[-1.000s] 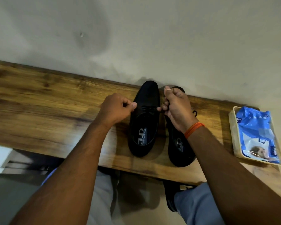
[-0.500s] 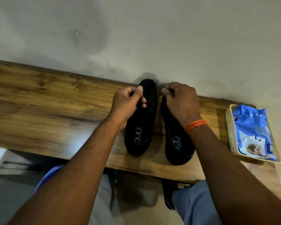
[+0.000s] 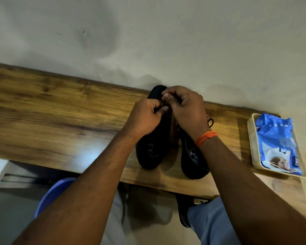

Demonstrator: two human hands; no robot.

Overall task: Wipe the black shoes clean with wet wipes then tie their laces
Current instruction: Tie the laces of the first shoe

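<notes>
- Wooden shelf (image 3: 60, 112): bare wood at left.
- Left hand (image 3: 145, 119): come in from half a second ago, fingers curled, pinching lace over the left shoe (image 3: 154, 147).
- Right hand (image 3: 185, 106): crossed from beside the right shoe (image 3: 193, 160) to meet it, pinching lace (ends hidden). Judged: knot being formed.
- Wet wipes (image 3: 276, 144): in tray, far right, untouched.
</notes>
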